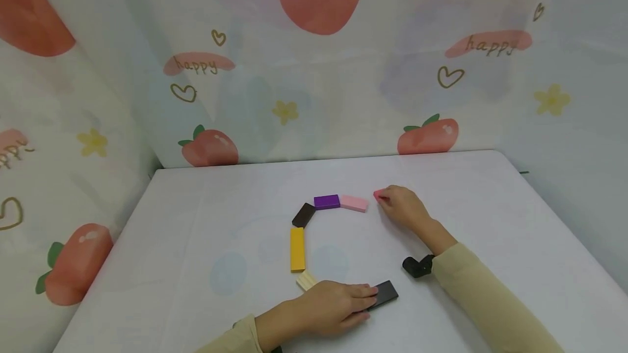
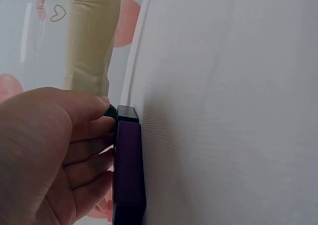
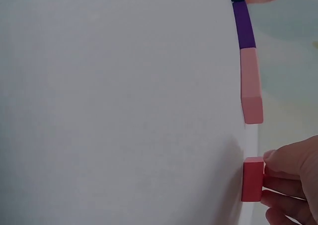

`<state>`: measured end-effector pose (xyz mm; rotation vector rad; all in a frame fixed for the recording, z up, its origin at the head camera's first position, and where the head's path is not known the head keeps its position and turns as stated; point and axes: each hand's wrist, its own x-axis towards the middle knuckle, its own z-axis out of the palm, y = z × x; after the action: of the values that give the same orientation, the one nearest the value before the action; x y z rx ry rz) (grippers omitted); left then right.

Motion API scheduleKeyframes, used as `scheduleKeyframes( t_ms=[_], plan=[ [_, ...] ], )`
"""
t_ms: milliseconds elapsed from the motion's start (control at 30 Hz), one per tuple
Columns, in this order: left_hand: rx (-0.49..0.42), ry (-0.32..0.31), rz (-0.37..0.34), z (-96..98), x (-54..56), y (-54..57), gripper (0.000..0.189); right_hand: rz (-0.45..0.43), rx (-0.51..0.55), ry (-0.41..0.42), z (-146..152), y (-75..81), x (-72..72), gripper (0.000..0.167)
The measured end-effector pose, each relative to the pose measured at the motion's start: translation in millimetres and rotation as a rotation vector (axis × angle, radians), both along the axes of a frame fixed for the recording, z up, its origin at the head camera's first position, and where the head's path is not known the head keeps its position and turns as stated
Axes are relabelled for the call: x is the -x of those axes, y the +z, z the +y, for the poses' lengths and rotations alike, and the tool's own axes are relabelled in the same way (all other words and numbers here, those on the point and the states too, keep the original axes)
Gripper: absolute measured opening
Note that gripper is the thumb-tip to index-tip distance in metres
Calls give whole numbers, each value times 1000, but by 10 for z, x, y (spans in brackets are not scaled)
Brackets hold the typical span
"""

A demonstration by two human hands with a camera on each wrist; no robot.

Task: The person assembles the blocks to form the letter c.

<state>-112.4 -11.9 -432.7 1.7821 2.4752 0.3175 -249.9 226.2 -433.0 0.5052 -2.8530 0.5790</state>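
Observation:
My right hand (image 1: 404,207) pinches a coral-red block (image 3: 252,180) between thumb and fingers, just right of a light pink block (image 1: 354,204). In the right wrist view a gap separates those two blocks. Lower in the head view, my left hand (image 1: 328,308) lies with outstretched fingers over a dark grey block (image 1: 386,294). The left wrist view shows a purple block (image 2: 129,165) end to end with a dark block, fingertips right at their upper faces. From the head, that purple block is hidden under the hand.
A curved row continues left from the pink block: purple (image 1: 326,202), dark brown (image 1: 303,215), yellow (image 1: 297,249) and cream (image 1: 306,280) blocks. A black device (image 1: 417,267) sits at the right wrist. Patterned cloth (image 1: 333,80) hangs behind the white table (image 1: 221,206).

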Motion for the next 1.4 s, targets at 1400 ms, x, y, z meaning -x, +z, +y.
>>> scheduleKeyframes(
  t_ms=[1400],
  plan=[
    [41, -7, 11, 33, 25, 12, 37, 68, -47, 68, 155, 44, -640, 12]
  ],
)
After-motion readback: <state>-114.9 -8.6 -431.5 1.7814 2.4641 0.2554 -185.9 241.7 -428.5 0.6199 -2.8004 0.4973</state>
